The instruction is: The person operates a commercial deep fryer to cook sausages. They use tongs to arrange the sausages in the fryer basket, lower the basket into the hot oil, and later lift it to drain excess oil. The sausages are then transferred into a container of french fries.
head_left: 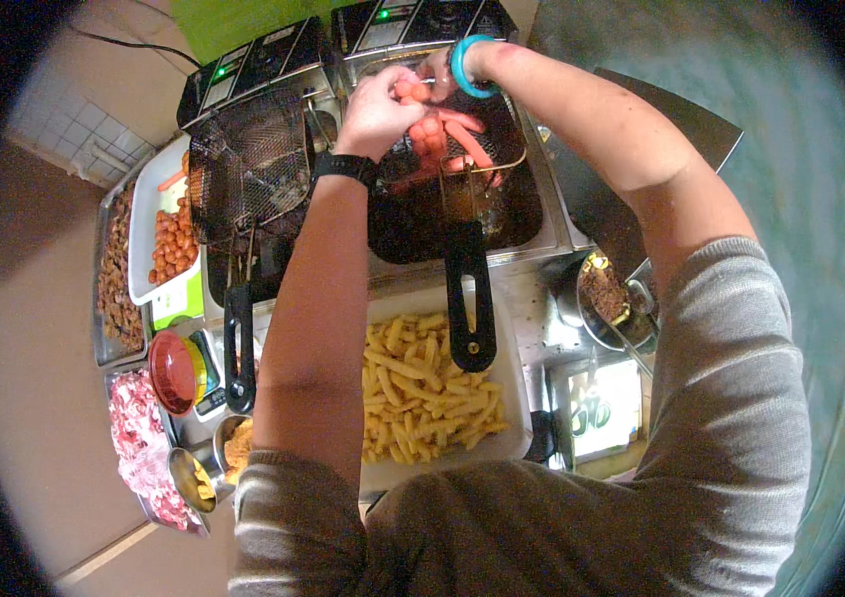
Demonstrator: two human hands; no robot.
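My left hand [379,110], with a black watch at its wrist, holds a few small round reddish sausages or balls [412,91] over the right deep fryer. My right hand [437,71] is right beside them, a turquoise band on its wrist. Its fingers are blurred and partly hidden by the left hand, so its grip cannot be made out. Below both hands, long pink sausages [469,142] and more round ones [427,134] lie in the wire fryer basket [519,149]. The basket's black handle [472,298] points towards me.
A second fryer basket [251,164] sits at left. French fries [430,388] fill a plastic tub near my body. Further left are a white tray [140,246] of round sausages, raw meat slices [140,440] and a red bowl [172,372]. A metal bowl [585,287] stands right.
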